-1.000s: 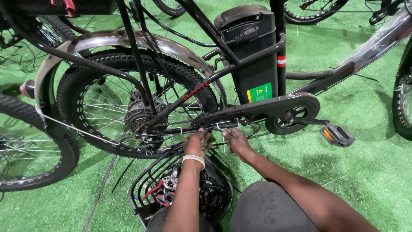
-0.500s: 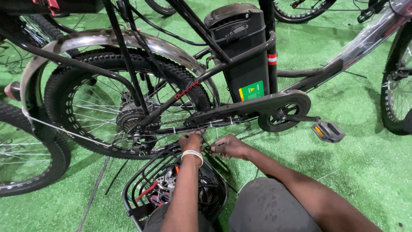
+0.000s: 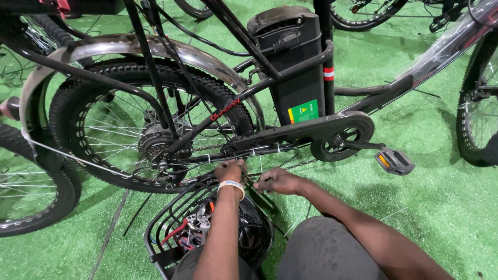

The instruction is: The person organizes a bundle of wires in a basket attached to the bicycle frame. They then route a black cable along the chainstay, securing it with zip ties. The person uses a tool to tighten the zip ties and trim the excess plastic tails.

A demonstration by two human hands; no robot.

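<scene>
A black electric bicycle stands on green turf, its rear wheel [image 3: 93, 129] at left and a black battery pack [image 3: 293, 62] on the frame. My left hand [image 3: 230, 171], wearing a white wristband, is closed around the lower frame tube and cable just under the chain guard [image 3: 295, 132]. My right hand [image 3: 275, 181] pinches something thin and dark beside it, below the chain; what it holds is too small to tell. White ties [image 3: 254, 151] wrap the tube above my hands.
A black wire basket [image 3: 171, 228] with tools and parts sits by my knees. A pedal [image 3: 395, 161] juts out at right. Other bicycle wheels stand at far left [image 3: 31, 192], far right [image 3: 477, 119] and at the top.
The view has shifted slightly, and both hands have stayed at the lower frame tube, moving a little closer together.
</scene>
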